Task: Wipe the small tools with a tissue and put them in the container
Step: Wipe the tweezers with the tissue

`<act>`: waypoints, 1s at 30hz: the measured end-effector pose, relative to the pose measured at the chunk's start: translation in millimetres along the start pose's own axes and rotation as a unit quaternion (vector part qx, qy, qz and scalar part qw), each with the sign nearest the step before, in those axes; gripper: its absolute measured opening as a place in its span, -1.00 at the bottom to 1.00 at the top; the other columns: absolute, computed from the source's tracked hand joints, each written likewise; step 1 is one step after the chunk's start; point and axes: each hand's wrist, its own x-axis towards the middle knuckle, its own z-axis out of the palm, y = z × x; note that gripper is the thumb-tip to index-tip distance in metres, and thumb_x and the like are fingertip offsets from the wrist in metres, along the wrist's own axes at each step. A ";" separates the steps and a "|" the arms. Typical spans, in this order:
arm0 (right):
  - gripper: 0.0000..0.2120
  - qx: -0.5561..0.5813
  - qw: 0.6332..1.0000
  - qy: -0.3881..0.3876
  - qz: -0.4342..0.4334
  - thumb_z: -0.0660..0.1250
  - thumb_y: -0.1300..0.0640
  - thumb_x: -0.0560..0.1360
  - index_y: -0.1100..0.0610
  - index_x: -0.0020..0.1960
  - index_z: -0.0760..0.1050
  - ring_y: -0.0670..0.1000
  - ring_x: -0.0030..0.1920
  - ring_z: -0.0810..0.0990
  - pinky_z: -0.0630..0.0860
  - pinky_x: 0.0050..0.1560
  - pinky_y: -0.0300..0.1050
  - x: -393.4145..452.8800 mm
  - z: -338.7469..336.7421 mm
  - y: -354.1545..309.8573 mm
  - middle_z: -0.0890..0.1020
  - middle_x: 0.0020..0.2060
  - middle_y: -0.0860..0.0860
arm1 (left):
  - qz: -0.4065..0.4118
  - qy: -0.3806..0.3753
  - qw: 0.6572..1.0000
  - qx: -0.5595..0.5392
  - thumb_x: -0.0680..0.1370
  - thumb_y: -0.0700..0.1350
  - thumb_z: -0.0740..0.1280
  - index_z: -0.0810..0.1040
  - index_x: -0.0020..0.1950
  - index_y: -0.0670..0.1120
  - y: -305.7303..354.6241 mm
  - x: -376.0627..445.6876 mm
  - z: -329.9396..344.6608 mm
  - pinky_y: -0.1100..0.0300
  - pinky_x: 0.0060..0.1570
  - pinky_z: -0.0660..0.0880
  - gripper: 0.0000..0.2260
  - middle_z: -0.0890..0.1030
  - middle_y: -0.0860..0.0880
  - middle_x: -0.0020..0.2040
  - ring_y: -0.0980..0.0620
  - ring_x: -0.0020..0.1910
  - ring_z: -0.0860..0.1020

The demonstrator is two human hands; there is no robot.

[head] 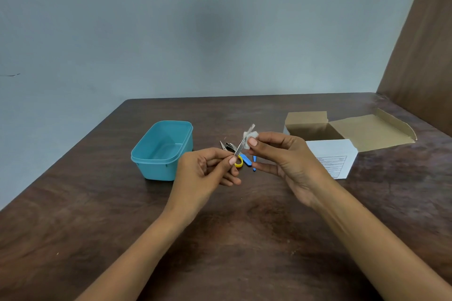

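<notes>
Nearest the camera, in the lower half of the frame, two bare forearms reach in over a dark wooden table [102,215]. At centre, the left hand [205,168] pinches the lower end of a thin metal file [241,146] between thumb and fingertips, holding it slanted up to the right. The right hand [281,154] pinches a small wad of white tissue [250,138] around the file's upper part, its lower fingers stretched out loosely. The wiping of this tool looks to be under way, not finished.

Just behind the hands, on the table, lies a small heap of tools: a metal piece [226,146], something with a yellow ring [239,162] and blue-handled items [249,162]. These apparently await wiping.

Left of centre stands the teal container [149,154], lid off; what shows of its inside holds no tools, so the task seems to be at an early stage.

Further right, an opened cardboard box [362,132] rests with a printed white sheet [335,156].
</notes>
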 end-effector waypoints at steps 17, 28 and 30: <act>-0.95 -0.058 0.998 0.016 -0.007 0.48 0.20 0.37 0.17 -0.21 0.64 -0.16 -0.31 0.59 0.54 -0.30 -0.30 -2.1 8.8 7.4 0.66 -0.35 -0.02 | 0.042 0.020 0.994 0.098 0.50 -0.27 0.37 0.64 -0.12 -0.06 1.3 -2.6 0.1 0.23 -0.31 0.62 -0.88 0.66 -0.13 -0.33 0.05 -0.37 0.67; -0.97 0.041 0.995 0.088 -0.016 0.47 0.22 0.36 0.14 -0.23 0.63 -0.20 -0.37 0.60 0.49 -0.39 -0.35 0.3 5.7 -2.0 0.65 -0.40 -0.09 | 0.034 0.018 0.995 0.090 0.49 -0.28 0.37 0.64 -0.14 -0.04 3.4 -2.8 2.0 0.27 -0.33 0.60 -0.86 0.66 -0.12 -0.33 0.05 -0.37 0.67; -0.95 0.057 0.994 0.088 -0.003 0.47 0.20 0.36 0.15 -0.19 0.63 -0.20 -0.38 0.59 0.48 -0.39 -0.35 0.4 5.2 -2.4 0.65 -0.41 -0.09 | 0.027 0.018 0.996 0.083 0.49 -0.28 0.37 0.64 -0.13 -0.05 3.2 -2.4 2.5 0.28 -0.34 0.60 -0.86 0.66 -0.12 -0.33 0.05 -0.37 0.67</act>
